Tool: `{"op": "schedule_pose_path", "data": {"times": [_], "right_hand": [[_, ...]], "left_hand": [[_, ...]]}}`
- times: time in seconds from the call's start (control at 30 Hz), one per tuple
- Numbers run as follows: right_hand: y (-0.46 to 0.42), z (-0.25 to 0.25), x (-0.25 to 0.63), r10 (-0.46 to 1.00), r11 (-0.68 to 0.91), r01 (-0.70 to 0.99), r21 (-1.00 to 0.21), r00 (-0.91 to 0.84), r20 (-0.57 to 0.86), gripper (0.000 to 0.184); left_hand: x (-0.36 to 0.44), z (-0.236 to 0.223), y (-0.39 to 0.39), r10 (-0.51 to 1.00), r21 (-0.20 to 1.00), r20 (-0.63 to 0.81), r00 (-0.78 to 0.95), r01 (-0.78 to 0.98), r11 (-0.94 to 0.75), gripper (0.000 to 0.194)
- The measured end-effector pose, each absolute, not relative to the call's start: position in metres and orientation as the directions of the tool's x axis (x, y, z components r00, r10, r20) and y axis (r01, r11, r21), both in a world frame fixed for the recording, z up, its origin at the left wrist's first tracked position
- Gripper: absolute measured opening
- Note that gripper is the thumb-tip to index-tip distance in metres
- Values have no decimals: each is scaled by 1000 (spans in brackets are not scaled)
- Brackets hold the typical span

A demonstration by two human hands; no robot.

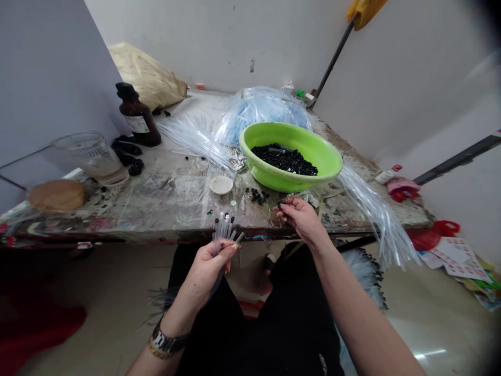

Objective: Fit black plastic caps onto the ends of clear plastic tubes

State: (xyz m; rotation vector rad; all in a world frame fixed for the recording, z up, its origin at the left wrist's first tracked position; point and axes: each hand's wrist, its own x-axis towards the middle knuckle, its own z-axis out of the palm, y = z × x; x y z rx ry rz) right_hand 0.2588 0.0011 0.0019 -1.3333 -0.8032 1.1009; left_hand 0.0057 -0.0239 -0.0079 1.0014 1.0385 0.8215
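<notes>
I have the tubes [224,230] in the left hand [210,261], gathered in a loose upright spray over the lap, just in front of the table [183,206] edge. The left fingers are closed round the bunch, thumb laid across it a little below the tips; some tips carry black or white ends, others look bare. The right hand [302,216] is over the table edge, below the bowl [256,169], thumb and forefinger drawn close together; something dark shows at the tips, but from here I can't tell whether it is a held piece. I judge the tubes to be very light, smooth and springy, apt to slide past one another and fan out if my hold slackens, and liable to flatten if I squeeze hard. I'd hold the bunch low, and steady any single tube just under its mouth, where it should bend least. The black caps [259,196], a small heap between the bowl and the right hand, look tiny, light and stiffer than the tubes; I'd pinch one by its sides, with fingertips only, since it could easily skitter away. The bowl seems thin plastic, best taken by its rim.
</notes>
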Motion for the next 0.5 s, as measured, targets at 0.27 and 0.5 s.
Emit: {"op": "schedule_pose_path", "data": {"times": [0.27, 0.5], "right_hand": [[8, 3, 247, 946, -70, -19, -997, 316, -73, 35], [27, 11, 224, 958, 30, 91, -995, 280, 54, 21]], "left_hand": [[5, 0, -21, 910, 927, -311, 275, -125, 354, 25], [-1, 0, -19, 927, 927, -294, 231, -167, 336, 24]]}}
